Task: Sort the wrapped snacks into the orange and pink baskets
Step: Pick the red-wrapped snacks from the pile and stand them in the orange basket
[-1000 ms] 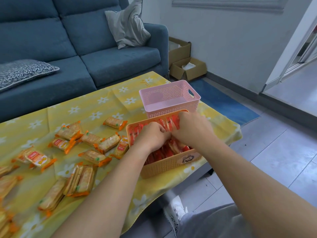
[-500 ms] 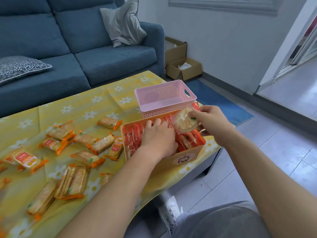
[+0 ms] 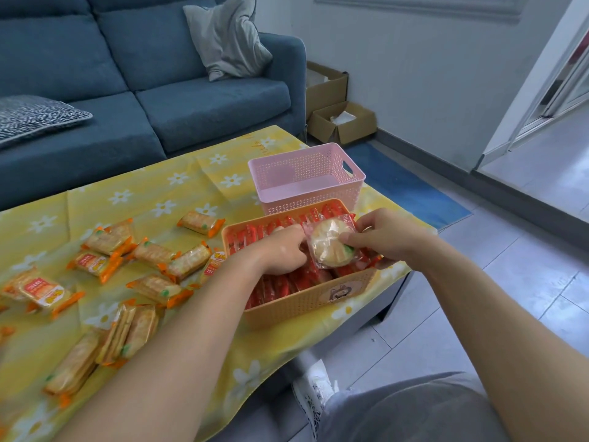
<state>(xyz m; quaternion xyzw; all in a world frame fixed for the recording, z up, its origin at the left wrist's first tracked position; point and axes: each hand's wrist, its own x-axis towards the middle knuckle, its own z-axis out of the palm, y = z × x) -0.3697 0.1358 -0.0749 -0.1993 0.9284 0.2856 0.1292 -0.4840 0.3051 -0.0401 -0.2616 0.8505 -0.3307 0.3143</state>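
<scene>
Head view: right hand pinches a round snack over the orange basket, likely to slot it in; the curled left hand has an unclear hold.

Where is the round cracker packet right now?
In the head view, right of centre, the round cracker packet is pinched by the right hand over the orange basket, in front of the pink basket.
</scene>
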